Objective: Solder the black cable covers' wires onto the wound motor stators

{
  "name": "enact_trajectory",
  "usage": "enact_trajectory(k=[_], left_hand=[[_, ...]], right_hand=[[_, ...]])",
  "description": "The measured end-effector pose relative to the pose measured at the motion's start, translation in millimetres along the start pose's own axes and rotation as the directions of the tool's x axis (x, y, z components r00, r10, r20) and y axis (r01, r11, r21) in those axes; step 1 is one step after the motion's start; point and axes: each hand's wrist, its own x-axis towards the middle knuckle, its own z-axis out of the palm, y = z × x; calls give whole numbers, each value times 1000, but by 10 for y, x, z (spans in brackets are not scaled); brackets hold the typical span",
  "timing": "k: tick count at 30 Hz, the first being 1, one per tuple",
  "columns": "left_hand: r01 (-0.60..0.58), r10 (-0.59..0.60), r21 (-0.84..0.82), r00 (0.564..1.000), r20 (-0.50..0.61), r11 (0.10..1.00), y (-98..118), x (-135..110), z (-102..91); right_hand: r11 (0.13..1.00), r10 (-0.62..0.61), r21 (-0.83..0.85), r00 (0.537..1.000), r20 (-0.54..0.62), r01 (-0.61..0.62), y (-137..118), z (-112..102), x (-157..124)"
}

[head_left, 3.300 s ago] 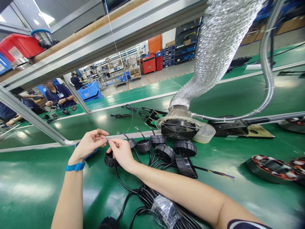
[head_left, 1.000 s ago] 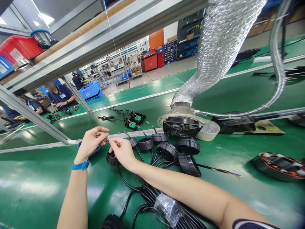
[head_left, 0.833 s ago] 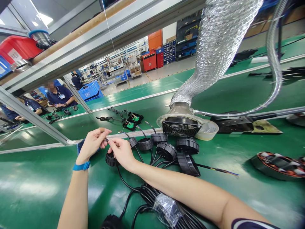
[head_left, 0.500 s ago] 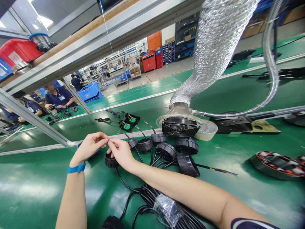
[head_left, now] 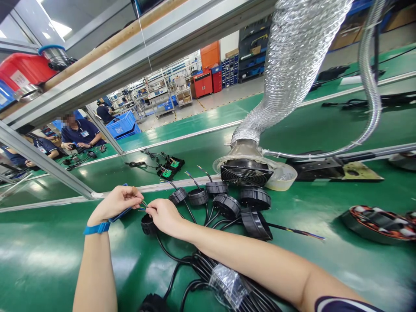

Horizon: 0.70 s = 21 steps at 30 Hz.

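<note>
Thin coloured wires (head_left: 142, 209) stretch between my two hands at the end of a black cable. My left hand (head_left: 118, 203), with a blue band at the wrist, pinches the wires between thumb and fingers. From the other side my right hand (head_left: 164, 214) is closed on the same wires near the cable end. Just below them sits a round black cap (head_left: 148, 225), partly covered by my right hand. A blue object (head_left: 125, 212) lies behind my left hand, mostly hidden. More black ribbed caps (head_left: 226, 205) on cables stand to the right.
A fume hood (head_left: 243, 149) with a black fan grille hangs from a foil duct (head_left: 289, 56). Bundled black cables (head_left: 208, 268) in plastic wrap lie in front. Green circuit boards (head_left: 170, 168) are beyond the metal rail. Wound coil parts (head_left: 378, 223) lie at right. Co-workers sit back left.
My left hand has shifted slightly left and down, and the wires between my hands now show. The circuit boards beyond the rail have moved a little left.
</note>
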Motion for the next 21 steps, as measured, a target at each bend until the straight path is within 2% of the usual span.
enact_trajectory(k=[5,8,12,21], left_hand=[[0,0,0,1000,5,1000,7,5,-3],[-13,14,-18,997,76,1000,32,34,38],[-26,29,-24,990,142,999,62,73,97],[6,-5,0,993,116,1000,78,72,122]], right_hand=[[997,-72,-38,997,35,74,4,11,23],[995,-94,-40,995,37,96,5,15,30],[996,-84,-38,996,25,85,24,22,32],[1000,-13,-19,998,-64,12,47,39,8]])
